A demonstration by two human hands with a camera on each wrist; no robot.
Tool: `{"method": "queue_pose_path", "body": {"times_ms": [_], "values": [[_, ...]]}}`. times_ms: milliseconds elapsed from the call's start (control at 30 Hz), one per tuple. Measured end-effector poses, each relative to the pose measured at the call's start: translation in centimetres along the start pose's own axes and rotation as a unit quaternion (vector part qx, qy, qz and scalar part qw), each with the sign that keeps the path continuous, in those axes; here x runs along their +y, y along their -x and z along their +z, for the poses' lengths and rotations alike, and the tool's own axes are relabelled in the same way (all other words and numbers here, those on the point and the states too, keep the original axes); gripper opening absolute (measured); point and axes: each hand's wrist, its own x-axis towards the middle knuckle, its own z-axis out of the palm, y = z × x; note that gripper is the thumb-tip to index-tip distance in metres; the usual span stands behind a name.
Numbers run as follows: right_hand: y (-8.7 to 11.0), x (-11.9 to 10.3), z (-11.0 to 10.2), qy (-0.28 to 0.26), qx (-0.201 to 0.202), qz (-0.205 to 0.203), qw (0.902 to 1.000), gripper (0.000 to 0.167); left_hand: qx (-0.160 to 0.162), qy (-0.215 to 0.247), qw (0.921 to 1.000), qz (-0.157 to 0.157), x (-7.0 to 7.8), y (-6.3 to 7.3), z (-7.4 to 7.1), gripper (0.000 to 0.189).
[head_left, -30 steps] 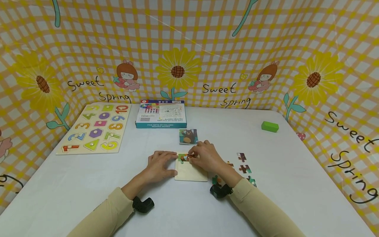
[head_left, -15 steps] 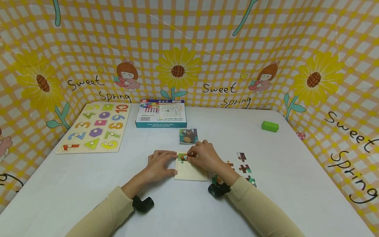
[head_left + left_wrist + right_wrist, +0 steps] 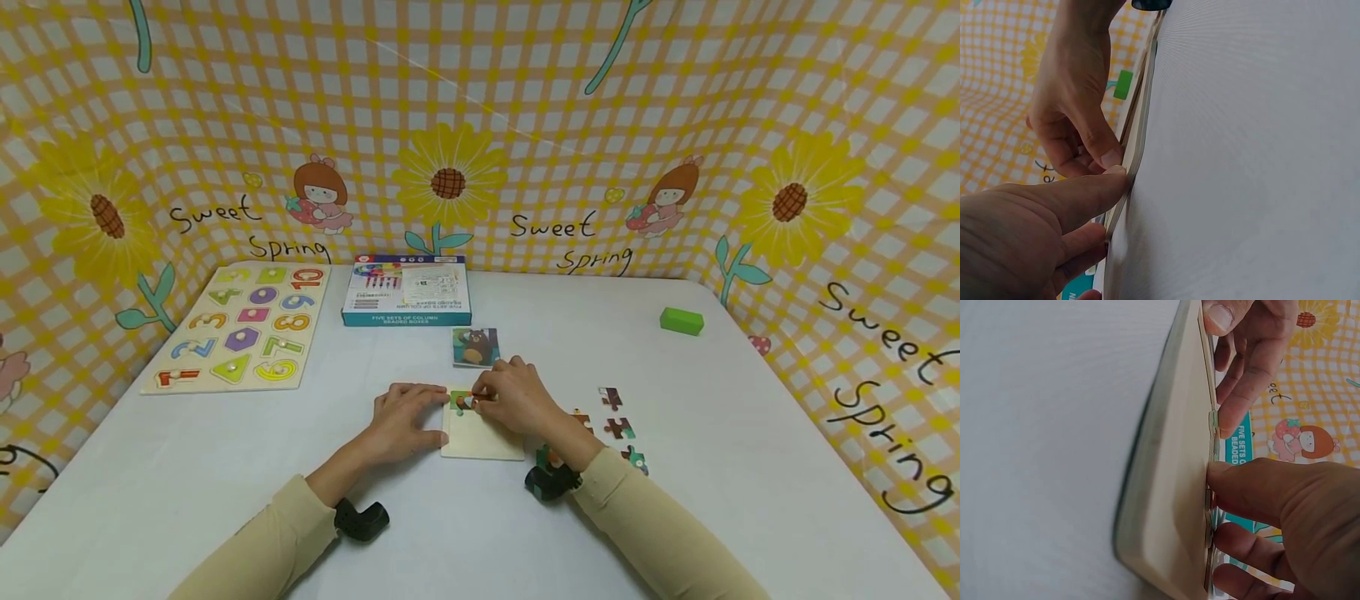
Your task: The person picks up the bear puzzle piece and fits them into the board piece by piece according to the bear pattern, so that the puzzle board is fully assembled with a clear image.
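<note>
A shallow wooden puzzle tray [image 3: 482, 439] lies at the middle of the table, its lower part bare wood. Fitted in its upper left is a green and orange puzzle piece [image 3: 461, 402]. My left hand [image 3: 405, 421] rests against the tray's left edge, thumb near the front corner and fairly straight fingers near the back one. Over the tray's top row, my right hand [image 3: 519, 402] pinches a brown puzzle piece between thumb and fingers, mostly hidden by them. In the right wrist view, the right thumb [image 3: 1244, 481] and fingertips meet at the row of pieces along the tray's far side.
Several loose puzzle pieces [image 3: 619, 429] lie to the right, partly under the right forearm. Behind the tray sits a bear picture [image 3: 476, 347]. Farther back are a beaded-boxes carton [image 3: 407, 292], a number board [image 3: 243, 325] and a green block [image 3: 682, 321].
Over the second, the right hand shifts very slightly left over the tray's top row, still pinching the piece. The left hand keeps its place; the camera view tilts a little.
</note>
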Motion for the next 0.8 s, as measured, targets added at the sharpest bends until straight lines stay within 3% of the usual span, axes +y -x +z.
{"method": "queue_pose_path", "body": {"times_ms": [800], "values": [[0.07,-0.2,-0.23,-0.011,-0.001,0.01,0.9999,0.015,-0.001,-0.003,1.0,-0.004,-0.01,-0.11,0.07,0.051]]}}
